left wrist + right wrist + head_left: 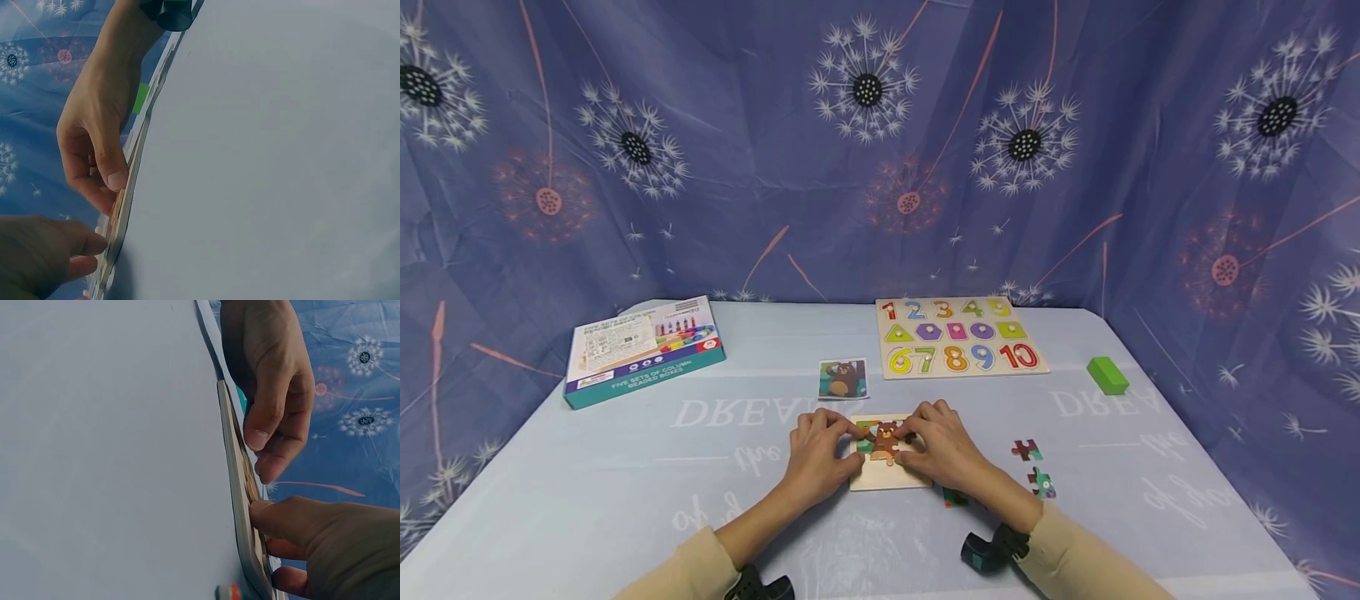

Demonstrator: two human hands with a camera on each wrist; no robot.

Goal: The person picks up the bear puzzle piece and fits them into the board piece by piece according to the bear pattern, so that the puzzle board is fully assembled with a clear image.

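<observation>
A small wooden tray (891, 479) lies flat on the table and bears jigsaw pieces that show a brown bear (885, 439). At its left side my left hand (820, 454) holds a piece between thumb and index finger, at the green part of the picture. From the right, my right hand (943, 446) has thumb and index finger at the bear's edge, gripping a piece there. Its fingers hide part of the tray's right side. In the left wrist view both hands' fingertips meet the tray (119, 234) edge-on; the right wrist view shows the same closeness.
Loose jigsaw pieces (1041, 482) lie to the right, one partly under the right forearm. A bear picture card (842, 379) lies behind the tray. Farther back are a number board (962, 337), a bead box (643, 350) and a green block (1107, 376).
</observation>
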